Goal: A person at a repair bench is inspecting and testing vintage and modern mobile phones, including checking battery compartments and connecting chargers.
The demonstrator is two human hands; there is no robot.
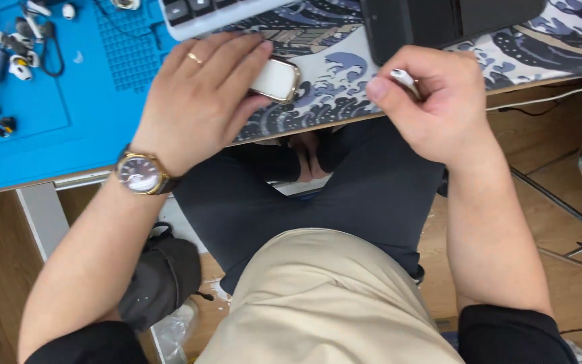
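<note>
Nearest the camera, at the bottom of the frame, are the person's lap and forearms, reaching up toward the surface (345, 121) edge. The right hand (432, 101), right of centre, is curled closed, pinching a small white stem-shaped piece (404, 79) between thumb and forefinger; only its tip shows, pointing toward the upper left. The left hand (200, 98), left of centre, lies fingers flat over a small white case with a gold rim (276, 79), pressing it onto the wave-patterned mat (331, 67). The case lies just left of the white piece, with a short gap of mat between them. The case's long axis runs roughly left to right. Farther up, a blue work mat (69, 121) holds scattered small white parts (18, 67) in the upper left, and a keyboard (197, 13) lies along the top.
</note>
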